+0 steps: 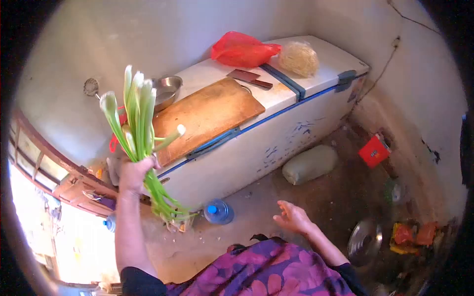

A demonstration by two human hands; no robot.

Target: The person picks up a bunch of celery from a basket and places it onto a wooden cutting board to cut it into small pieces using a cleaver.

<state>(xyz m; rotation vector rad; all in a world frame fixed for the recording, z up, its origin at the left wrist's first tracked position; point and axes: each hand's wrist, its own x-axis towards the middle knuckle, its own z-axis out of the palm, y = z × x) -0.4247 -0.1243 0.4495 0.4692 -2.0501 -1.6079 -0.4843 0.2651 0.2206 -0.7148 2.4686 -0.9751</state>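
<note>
A bunch of green onions (143, 118) is held in my left hand (136, 175), its white ends pointing up and its green leaves hanging below the fist. Behind the bunch lies a wooden cutting board (212, 113) on the white chest freezer (326, 98). My right hand (292, 217) hangs over the floor with its fingers partly spread and nothing in it. Beyond the board rests a cleaver (251, 78). A metal bowl (168, 91) stands at the board's far left, partly hidden by the onions.
On the freezer are a red plastic bag (243, 49) and a bag of noodle-like strands (298, 59). The floor holds a blue-capped water jug (218, 212), a pale sack (311, 164), a red box (374, 151) and a round metal lid (365, 243).
</note>
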